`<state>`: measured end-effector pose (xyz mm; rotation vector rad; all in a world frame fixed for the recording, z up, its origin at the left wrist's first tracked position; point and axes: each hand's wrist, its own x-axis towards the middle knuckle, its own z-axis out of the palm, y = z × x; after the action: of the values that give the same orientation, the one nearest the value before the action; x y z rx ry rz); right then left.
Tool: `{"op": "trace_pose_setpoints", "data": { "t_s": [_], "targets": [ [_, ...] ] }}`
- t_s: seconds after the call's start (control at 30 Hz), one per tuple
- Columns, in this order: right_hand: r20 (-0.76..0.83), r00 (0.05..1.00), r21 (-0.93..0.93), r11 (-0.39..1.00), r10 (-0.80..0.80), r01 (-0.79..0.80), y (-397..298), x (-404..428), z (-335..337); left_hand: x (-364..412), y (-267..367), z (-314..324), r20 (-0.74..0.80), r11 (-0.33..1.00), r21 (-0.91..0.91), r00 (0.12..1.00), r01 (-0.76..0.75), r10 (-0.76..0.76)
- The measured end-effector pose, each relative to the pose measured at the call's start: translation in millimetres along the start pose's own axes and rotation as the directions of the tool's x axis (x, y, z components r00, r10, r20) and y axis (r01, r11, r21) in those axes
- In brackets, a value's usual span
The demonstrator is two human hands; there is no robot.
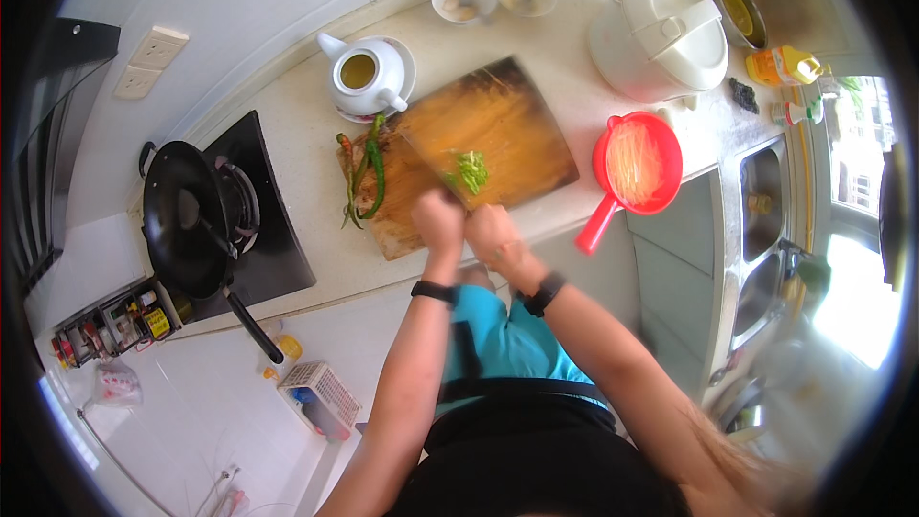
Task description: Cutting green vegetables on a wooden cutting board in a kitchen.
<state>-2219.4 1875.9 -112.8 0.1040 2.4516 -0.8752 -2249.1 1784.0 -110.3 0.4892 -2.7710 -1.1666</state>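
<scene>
My left hand (438,219) and my right hand (494,233) are close together at the front edge of the wooden cutting board (502,115). Their fingers are curled and blurred; whether they hold anything is hidden. Chopped green pepper (472,171) lies in a small pile just beyond them. A diagonal edge crosses the board beside the pile; I cannot tell whether it is a second board. Long green chili peppers (373,165) rest on the board's left part, one partly red. To the right, a red plastic strainer or bowl with a handle (596,226) contains orange shreds (634,164).
A black wok (183,230) sits on the stove (276,244) at left, its handle over the counter edge. Behind the board are a white teapot (370,75) and two bowls (464,0). A white lidded cooker (657,43) and a double sink (761,208) are at right.
</scene>
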Motion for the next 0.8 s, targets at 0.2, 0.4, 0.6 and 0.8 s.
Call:
{"op": "trace_pose_setpoints", "data": {
  "t_s": [0.2, 0.4, 0.6, 0.8],
  "targets": [
    [0.031, 0.999, 0.006, 1.0, -0.02, 0.02, -15, 32, -21, 7, -4, -10, 0.107, 0.999, 0.018, 0.993, 0.042, -0.043],
    [-0.193, 0.981, 0.116, 0.993, 0.015, 0.008, 7, 13, -16, 4, -1, -9, 0.053, 1.0, -0.01, 0.998, 0.029, -0.028],
    [-0.112, 0.994, -0.106, 0.994, -0.016, 0.004, -15, -27, -36, 6, -1, -13, 0.062, 0.996, -0.037, 0.995, 0.078, -0.076],
    [0.07, 0.987, -0.188, 0.97, -0.141, 0.152, 7, -9, -15, 6, 10, -12, 0.101, 0.99, 0.062, 0.986, 0.128, -0.134]
  ]
}}
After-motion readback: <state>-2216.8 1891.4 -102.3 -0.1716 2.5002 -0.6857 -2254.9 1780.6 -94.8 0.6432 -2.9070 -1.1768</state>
